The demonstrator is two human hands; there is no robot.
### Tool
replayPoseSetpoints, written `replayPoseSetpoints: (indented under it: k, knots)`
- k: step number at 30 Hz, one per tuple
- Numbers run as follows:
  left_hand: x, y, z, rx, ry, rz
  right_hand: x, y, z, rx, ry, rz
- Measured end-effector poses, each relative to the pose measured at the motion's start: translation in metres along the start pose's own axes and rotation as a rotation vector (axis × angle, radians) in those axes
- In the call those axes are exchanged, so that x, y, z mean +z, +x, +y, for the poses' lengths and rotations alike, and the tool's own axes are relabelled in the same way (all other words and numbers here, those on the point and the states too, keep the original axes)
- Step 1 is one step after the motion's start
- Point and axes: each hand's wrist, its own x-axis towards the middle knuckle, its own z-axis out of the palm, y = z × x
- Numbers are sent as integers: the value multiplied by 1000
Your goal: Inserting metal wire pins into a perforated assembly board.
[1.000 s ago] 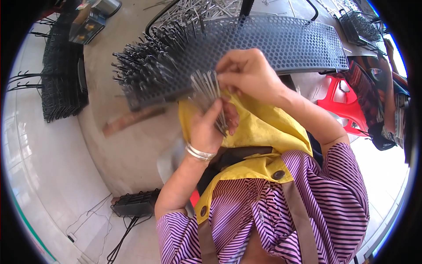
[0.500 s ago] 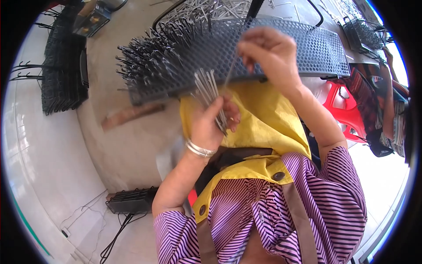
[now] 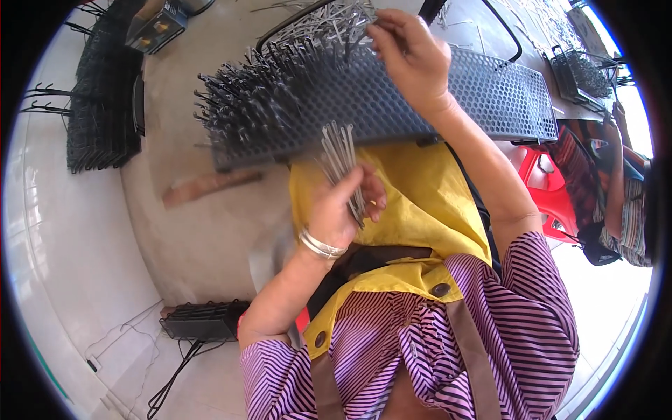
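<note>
My left hand (image 3: 343, 206) is closed round a bundle of thin metal rods (image 3: 339, 150), held upright over my yellow apron (image 3: 406, 189). The rods have small bent or flattened tips. My right hand (image 3: 414, 59) is raised above the grey perforated rack (image 3: 483, 91), with thumb and fingertips pinched on a thin metal rod that is hard to make out against the background. Many dark rods with hooked tips (image 3: 245, 98) stand crowded in the rack's left part. The rack lies across in front of my lap.
Loose metal strips (image 3: 315, 24) lie heaped beyond the rack. Stacked black racks (image 3: 105, 98) line the left wall, with a box (image 3: 157, 28) near them. A black rack (image 3: 203, 320) stands at lower left. Another person (image 3: 623, 189) sits by a red stool (image 3: 546, 192) at right.
My right hand has moved up and away, from just above the left hand's bundle to over the rack's far edge. My left hand still grips the bundle, slightly lower in view.
</note>
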Motion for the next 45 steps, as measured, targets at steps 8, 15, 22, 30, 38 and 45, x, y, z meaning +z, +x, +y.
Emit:
replayPoseSetpoints:
  k: [8, 15, 22, 30, 38, 45]
  knots:
    - [-1, -1, 1, 1, -10, -4, -1, 0, 1, -42, -62, -107]
    - [0, -1, 2, -17, 14, 12, 3, 4, 3, -139, -70, -107]
    - [0, 0, 0, -20, 15, 2, 2, 5, -3, -182, -112, -99]
    - [-2, 2, -2, -12, 4, 9, 5, 8, -7, -260, -7, -173]
    - [-5, 3, -1, 1, 3, -16, 10, 0, 1, 344, 21, -116]
    - [-3, 3, 0, 4, 7, 2, 10, -1, -4, -30, -53, -250]
